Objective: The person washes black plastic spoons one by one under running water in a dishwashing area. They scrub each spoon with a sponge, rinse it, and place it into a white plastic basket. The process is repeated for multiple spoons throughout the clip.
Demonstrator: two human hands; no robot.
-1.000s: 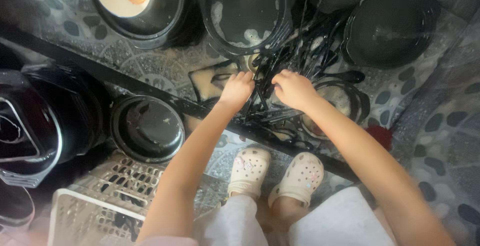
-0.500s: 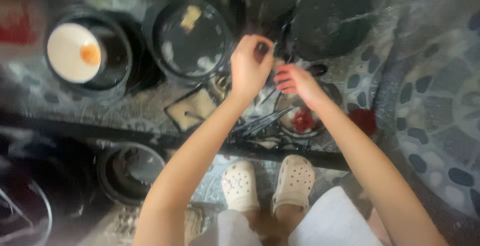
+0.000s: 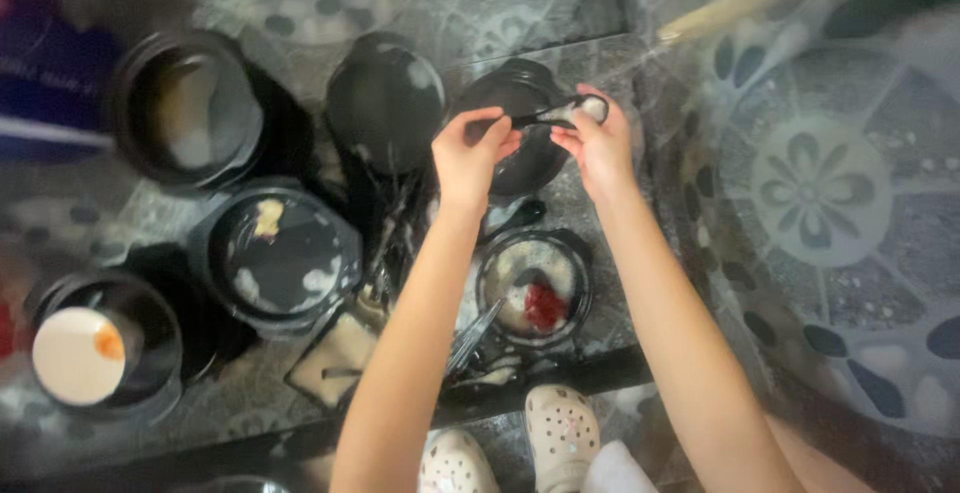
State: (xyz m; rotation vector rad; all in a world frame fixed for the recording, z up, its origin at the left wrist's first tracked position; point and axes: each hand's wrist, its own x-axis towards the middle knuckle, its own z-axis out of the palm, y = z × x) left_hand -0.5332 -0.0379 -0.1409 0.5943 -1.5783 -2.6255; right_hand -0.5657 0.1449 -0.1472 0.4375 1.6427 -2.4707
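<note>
Several black bowls (image 3: 275,258) crowd the patterned tiled floor (image 3: 820,193) toward its left side, and above a far one the left hand (image 3: 468,158) and right hand (image 3: 598,143) each pinch fingers shut on a dark spoon (image 3: 560,113).

One likely package: blurred blue-purple item (image 3: 45,73) at far left edge, with a white band and a pinkish-red top corner, cut off by the frame, beside the far-left black bowl (image 3: 185,108). Too blurred to confirm its shape. No clear labels, signs or screens elsewhere.
</note>
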